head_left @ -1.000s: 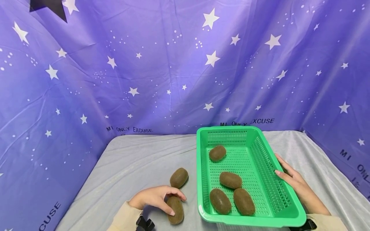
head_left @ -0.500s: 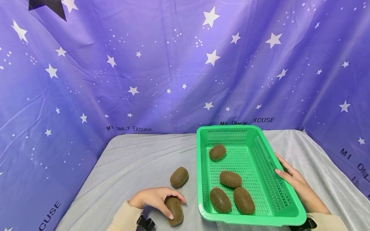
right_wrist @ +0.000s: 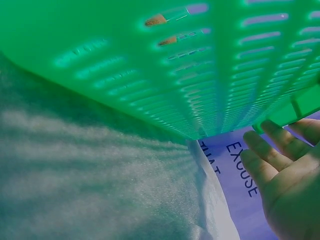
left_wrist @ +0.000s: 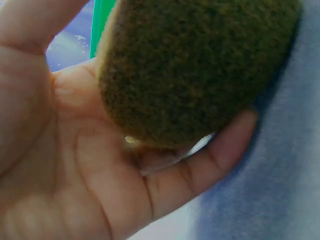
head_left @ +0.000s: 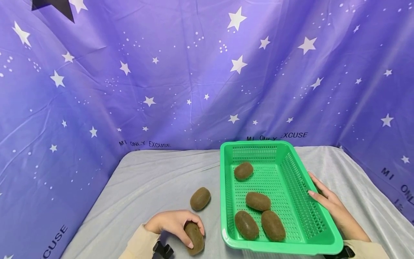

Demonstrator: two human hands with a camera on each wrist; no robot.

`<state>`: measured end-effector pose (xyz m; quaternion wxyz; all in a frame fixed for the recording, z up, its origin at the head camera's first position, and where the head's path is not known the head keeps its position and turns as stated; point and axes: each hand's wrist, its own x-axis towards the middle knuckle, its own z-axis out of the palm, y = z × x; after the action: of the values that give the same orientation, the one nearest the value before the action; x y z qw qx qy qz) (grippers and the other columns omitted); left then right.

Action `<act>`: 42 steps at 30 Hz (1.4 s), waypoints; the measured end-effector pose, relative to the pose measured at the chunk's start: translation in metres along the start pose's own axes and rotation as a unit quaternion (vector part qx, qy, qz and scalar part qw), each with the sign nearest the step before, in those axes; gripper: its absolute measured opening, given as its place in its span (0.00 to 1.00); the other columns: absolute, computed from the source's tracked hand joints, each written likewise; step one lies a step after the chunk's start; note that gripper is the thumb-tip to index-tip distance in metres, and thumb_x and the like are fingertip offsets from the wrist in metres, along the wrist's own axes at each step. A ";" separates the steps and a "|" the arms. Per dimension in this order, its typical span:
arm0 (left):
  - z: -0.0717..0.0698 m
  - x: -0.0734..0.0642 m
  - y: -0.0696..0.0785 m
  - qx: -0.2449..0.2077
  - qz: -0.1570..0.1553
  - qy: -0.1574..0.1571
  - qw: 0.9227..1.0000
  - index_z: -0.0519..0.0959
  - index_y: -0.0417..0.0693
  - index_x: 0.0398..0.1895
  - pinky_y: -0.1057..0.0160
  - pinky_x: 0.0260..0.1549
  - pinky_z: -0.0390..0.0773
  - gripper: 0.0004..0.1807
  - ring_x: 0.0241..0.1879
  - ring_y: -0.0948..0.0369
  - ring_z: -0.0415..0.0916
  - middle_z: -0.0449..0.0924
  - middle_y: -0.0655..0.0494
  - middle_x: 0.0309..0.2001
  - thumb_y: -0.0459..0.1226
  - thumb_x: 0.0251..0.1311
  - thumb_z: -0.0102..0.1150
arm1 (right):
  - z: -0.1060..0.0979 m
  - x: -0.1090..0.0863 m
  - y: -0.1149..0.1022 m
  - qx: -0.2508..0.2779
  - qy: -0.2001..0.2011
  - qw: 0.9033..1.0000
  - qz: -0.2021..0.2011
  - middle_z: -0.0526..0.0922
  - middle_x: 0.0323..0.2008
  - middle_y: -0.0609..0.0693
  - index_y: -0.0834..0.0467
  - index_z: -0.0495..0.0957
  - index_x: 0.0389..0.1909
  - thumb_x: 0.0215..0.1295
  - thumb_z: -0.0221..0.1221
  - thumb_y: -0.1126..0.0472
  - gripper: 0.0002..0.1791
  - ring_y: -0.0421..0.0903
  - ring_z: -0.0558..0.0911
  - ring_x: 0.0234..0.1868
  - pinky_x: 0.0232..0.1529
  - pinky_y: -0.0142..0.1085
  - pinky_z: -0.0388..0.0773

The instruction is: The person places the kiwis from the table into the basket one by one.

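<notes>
My left hand (head_left: 176,223) grips a brown, fuzzy kiwi (head_left: 196,240) on the grey cloth, thumb on its near side and fingers curled over its far end. In the left wrist view, that kiwi (left_wrist: 195,70) fills the upper part, with the curled fingers under it. Just beyond lies another kiwi (head_left: 200,199). My right hand (head_left: 334,207) holds the right rim of a green plastic basket (head_left: 281,247), its thumb over the rim. Seen from the right wrist, the fingers (right_wrist: 267,152) lie outside the basket wall, under the rim. Several kiwis (head_left: 258,201) lie in the basket.
A grey cloth (head_left: 145,180) covers the table. Behind and at both sides hangs a purple curtain (head_left: 181,72) with white stars. The basket's far end stands close to the back curtain. A strip of cloth separates the basket from the loose kiwis.
My left fingers have closed further round the kiwi, which has shifted slightly toward me, away from the other loose kiwi. The right hand and the basket have stayed in place.
</notes>
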<state>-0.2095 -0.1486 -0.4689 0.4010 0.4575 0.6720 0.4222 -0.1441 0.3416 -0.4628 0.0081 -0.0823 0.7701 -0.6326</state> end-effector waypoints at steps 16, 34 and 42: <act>-0.011 0.004 0.024 0.097 0.094 0.130 0.982 0.75 0.51 0.50 0.64 0.48 0.73 0.20 0.47 0.65 0.71 0.76 0.56 0.49 0.36 0.52 0.67 | 0.000 -0.001 -0.002 -0.021 -0.009 1.000 0.015 0.41 0.73 0.36 0.44 0.37 0.75 0.76 0.39 0.58 0.33 0.22 0.66 0.56 0.48 0.25 0.72; -0.008 0.037 0.066 -0.005 0.081 0.315 0.945 0.75 0.42 0.53 0.64 0.38 0.78 0.24 0.41 0.61 0.76 0.76 0.48 0.51 0.29 0.50 0.67 | 0.000 -0.002 -0.002 0.001 -0.006 1.000 0.011 0.39 0.74 0.39 0.45 0.37 0.75 0.75 0.39 0.60 0.33 0.24 0.70 0.54 0.46 0.28 0.75; -0.006 0.059 0.073 0.014 0.106 0.312 0.944 0.76 0.41 0.52 0.62 0.43 0.77 0.23 0.44 0.60 0.75 0.74 0.46 0.54 0.32 0.50 0.68 | -0.001 0.000 0.000 -0.009 -0.008 1.000 0.013 0.40 0.73 0.38 0.43 0.37 0.75 0.76 0.39 0.59 0.33 0.22 0.66 0.55 0.48 0.25 0.72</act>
<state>-0.2101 -0.0773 -0.4076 0.1181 0.3770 0.7170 0.5743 -0.1440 0.3424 -0.4622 0.0217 -0.0769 0.7768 -0.6246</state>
